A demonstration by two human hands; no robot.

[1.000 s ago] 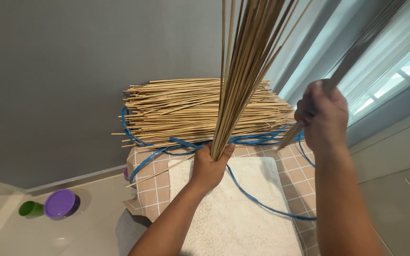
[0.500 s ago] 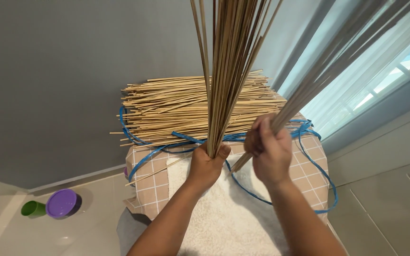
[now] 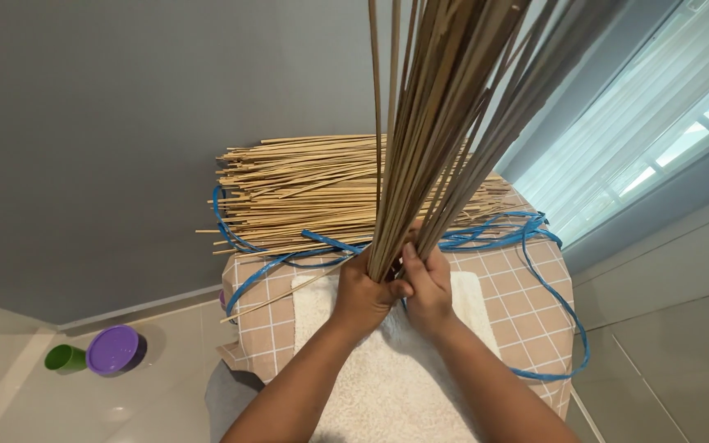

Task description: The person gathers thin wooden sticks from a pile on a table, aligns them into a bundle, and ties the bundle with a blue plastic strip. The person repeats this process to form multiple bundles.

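Where both hands [image 3: 400,287] clasp, stick bundle [image 3: 445,123] upright, fanning upward.

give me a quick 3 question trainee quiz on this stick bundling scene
1. True or false: both hands grip the upright bundle of sticks at its lower end.
2. What lies on the checked cloth under the hands? A) white towel B) metal tray C) newspaper
3. Fill in: the cord around the flat stack of sticks is ____ in colour.

Key:
1. True: left hand and right hand close on it side by side.
2. A, the white towel.
3. Blue, the blue cord.
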